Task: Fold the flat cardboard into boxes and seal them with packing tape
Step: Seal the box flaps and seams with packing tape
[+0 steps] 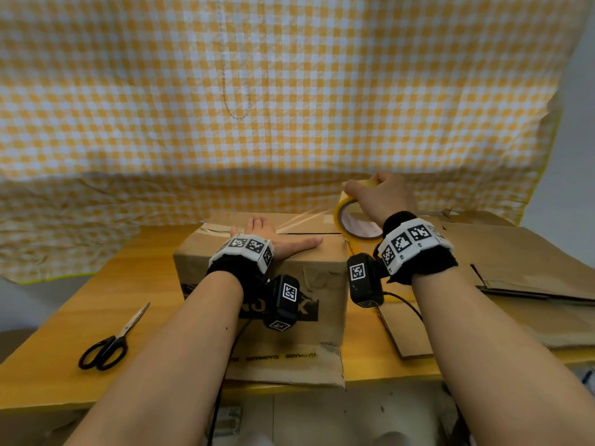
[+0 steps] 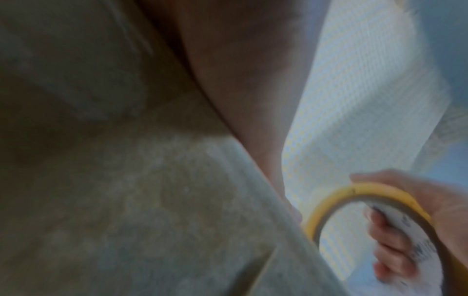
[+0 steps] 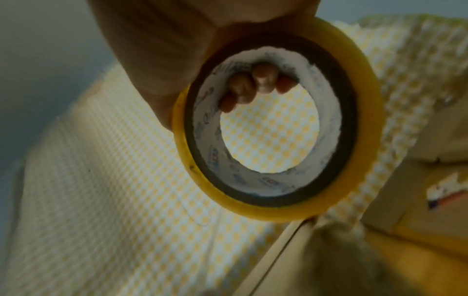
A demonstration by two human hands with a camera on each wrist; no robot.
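A folded brown cardboard box (image 1: 315, 284) stands in the middle of the wooden table (image 1: 58, 358), its top flaps closed along a dark seam. My left hand (image 1: 277, 239) lies flat on the box top, fingers straight and thumb stretched right, pressing down the tape end. A clear strip of tape (image 1: 302, 218) runs from under that hand up to the yellow tape roll (image 1: 347, 217). My right hand (image 1: 380, 197) grips the roll above the box's right end, fingers hooked through its core (image 3: 253, 88). In the left wrist view the roll (image 2: 354, 192) shows beside the blurred box.
Black-handled scissors (image 1: 109, 342) lie on the table at the front left. Flat cardboard sheets (image 1: 515, 262) are stacked on the right. A yellow checked cloth (image 1: 257, 91) hangs behind the table. A cable trails from each wrist camera.
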